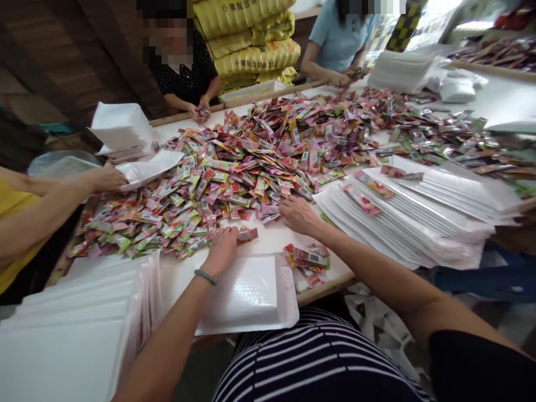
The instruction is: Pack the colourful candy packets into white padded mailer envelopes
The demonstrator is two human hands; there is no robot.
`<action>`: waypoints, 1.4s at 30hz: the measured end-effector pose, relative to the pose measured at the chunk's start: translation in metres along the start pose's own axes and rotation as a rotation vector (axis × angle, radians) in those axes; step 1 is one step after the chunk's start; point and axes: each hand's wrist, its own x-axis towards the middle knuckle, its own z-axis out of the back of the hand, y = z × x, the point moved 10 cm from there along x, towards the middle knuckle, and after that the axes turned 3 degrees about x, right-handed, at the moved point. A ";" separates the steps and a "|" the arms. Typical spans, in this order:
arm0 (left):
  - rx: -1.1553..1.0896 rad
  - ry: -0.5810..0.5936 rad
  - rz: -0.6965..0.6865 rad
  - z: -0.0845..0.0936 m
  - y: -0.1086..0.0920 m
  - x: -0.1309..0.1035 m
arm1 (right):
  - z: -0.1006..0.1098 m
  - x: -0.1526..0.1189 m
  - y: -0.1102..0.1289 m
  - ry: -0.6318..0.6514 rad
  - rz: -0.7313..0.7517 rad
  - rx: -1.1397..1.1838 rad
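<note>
A broad heap of small, colourful printed sachets (251, 151) covers the middle of the table. My left hand (224, 248) is closed at the heap's near edge, above a white bubble mailer (243, 285); a red sachet (248, 235) sticks out from its fingers. Further right, my right hand (299, 215) reaches into the front of the heap. Its fingers are bent down over a sachet (268, 212), and the fingertips are partly hidden. The mailer lies flat at the table's front edge, its flap side to the right. A few loose sachets (310, 258) lie beside it.
White mailers (71, 312) are stacked at front left, and more mailers (410, 218) fan out at right with several sachets on top. A co-worker's hand (104, 177) touches a mailer at left. Two more people handle sachets across the table. Yellow sacks (251, 56) stand behind.
</note>
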 end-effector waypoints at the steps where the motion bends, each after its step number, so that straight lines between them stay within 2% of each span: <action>1: -0.002 -0.018 0.014 0.002 0.002 0.001 | 0.000 0.004 -0.003 0.006 -0.004 -0.004; 4: -0.085 -0.103 0.041 0.011 0.009 0.003 | -0.003 0.013 -0.017 -0.002 -0.076 0.029; 7: -0.226 -0.193 0.031 0.024 0.009 0.002 | -0.004 0.006 -0.039 -0.038 -0.205 0.159; 9: -0.301 -0.253 -0.030 0.036 -0.005 0.000 | -0.004 -0.006 -0.053 -0.040 -0.279 0.298; 13: -0.318 -0.329 -0.258 0.060 -0.057 -0.003 | -0.004 -0.032 -0.072 0.001 -0.365 0.492; 16: -0.274 -0.313 -0.312 0.062 -0.078 0.001 | -0.005 -0.043 -0.078 0.021 -0.419 0.485; 18: -0.259 -0.305 -0.279 0.061 -0.075 0.004 | -0.008 -0.046 -0.079 0.030 -0.459 0.474; 21: -0.275 -0.318 -0.209 0.062 -0.061 0.006 | -0.010 -0.043 -0.074 0.049 -0.453 0.335; 23: -0.272 -0.282 -0.238 0.061 -0.064 0.010 | -0.011 -0.041 -0.071 0.063 -0.428 0.242; 27: -0.160 -0.098 -0.420 0.041 -0.103 0.030 | -0.006 -0.044 -0.069 0.021 -0.397 0.243; 29: -0.103 -0.032 -0.454 0.027 -0.118 0.044 | -0.006 -0.046 -0.065 0.016 -0.356 0.244; 33: -0.060 0.001 -0.442 0.013 -0.124 0.061 | -0.014 -0.045 -0.063 0.060 -0.364 0.257; 36: -0.062 -0.011 -0.406 0.021 -0.117 0.058 | -0.016 -0.048 -0.076 0.047 -0.428 0.300; 38: -0.087 -0.056 -0.382 0.037 -0.117 0.050 | -0.010 -0.054 -0.084 -0.012 -0.431 0.343; 40: -0.136 -0.119 -0.424 0.054 -0.133 0.037 | -0.002 -0.064 -0.092 -0.085 -0.429 0.412; 42: -0.171 -0.140 -0.563 0.063 -0.163 0.020 | 0.004 -0.074 -0.097 -0.133 -0.440 0.478</action>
